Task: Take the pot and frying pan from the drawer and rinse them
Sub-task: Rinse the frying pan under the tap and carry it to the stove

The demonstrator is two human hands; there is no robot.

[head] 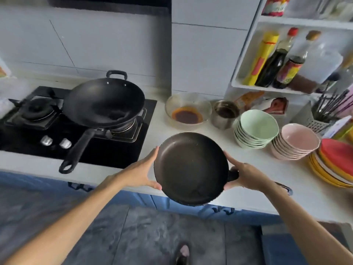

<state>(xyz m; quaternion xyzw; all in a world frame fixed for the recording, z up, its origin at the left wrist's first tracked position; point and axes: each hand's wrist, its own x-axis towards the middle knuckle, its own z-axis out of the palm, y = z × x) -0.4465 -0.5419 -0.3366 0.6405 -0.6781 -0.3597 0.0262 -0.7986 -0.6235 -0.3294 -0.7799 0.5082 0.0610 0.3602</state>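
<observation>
Hands hold the frying pan (pixel 191 169) by its rim over the tabletop (pixel 248 188) edge, left hand (pixel 142 174) at nine o'clock, right hand (pixel 246 175) at three o'clock, so it looks out of the drawer, but no pot or sink shows and rinsing is not done.

The white countertop (pixel 168 129) is carrying pretty much everything here. A black gas hob (pixel 114 150) is sitting on the left with a wok (pixel 104 102) resting on its burner. Toward the right, a glass bowl (pixel 188 109) of dark sauce is sitting beside a steel cup (pixel 225 114), then stacked green bowls (pixel 256 129), stacked pink bowls (pixel 297 142) and a pile of plates (pixel 332 165) are crowding the edge.
</observation>
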